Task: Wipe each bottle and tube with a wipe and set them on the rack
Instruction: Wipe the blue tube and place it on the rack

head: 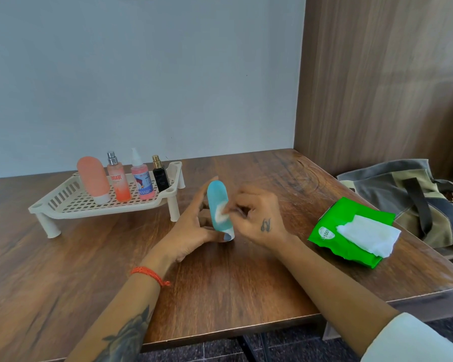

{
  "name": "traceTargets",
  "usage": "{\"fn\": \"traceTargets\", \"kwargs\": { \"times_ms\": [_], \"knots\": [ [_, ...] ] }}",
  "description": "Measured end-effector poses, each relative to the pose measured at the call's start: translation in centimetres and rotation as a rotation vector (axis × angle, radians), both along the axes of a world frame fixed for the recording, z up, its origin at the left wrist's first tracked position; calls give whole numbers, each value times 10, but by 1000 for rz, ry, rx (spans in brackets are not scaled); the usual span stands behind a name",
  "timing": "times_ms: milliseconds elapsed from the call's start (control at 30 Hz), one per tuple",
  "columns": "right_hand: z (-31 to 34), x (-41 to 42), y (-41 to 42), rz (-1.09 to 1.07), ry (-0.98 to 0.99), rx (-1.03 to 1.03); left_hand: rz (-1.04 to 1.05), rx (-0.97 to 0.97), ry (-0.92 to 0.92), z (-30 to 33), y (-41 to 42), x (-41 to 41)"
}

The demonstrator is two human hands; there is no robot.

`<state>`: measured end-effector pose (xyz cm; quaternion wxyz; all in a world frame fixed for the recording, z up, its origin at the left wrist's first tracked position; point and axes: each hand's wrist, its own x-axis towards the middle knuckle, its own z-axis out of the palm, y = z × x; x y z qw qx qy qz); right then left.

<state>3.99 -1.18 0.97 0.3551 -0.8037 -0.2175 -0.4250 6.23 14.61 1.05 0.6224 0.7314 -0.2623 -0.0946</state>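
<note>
A teal tube (218,202) stands cap-down on the wooden table, in the middle. My left hand (194,226) holds it, thumb across its base and fingers up its far side. My right hand (259,218) pinches a small white wipe (221,214) and presses it against the tube's front. A cream slotted rack (71,202) sits at the left. On it stand a salmon tube (93,178), an orange spray bottle (118,180), a pink spray bottle (141,178) and a small black bottle (160,176).
A green wipes pack (335,231) with a white wipe pulled out lies to the right. A grey and olive bag (403,194) sits past the table's right edge. A wood-panel wall (377,87) rises at the right.
</note>
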Motion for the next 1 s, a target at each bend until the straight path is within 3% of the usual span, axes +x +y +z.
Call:
{"fn": "traceTargets", "kwargs": {
  "times_ms": [100, 400, 733, 900, 1000],
  "knots": [
    [1, 4, 1, -108, -128, 70, 20, 31, 6, 0, 0, 1],
    [-1, 6, 0, 21, -36, 7, 6, 42, -6, 0, 1, 0],
    [-2, 0, -2, 41, 293, -219, -28, 46, -25, 0, 0, 0],
    [0, 1, -1, -52, -36, 97, -18, 46, -25, -2, 1, 2],
    [0, 7, 1, -107, -85, 59, -11, 61, -43, -2, 1, 2]
  ]
}}
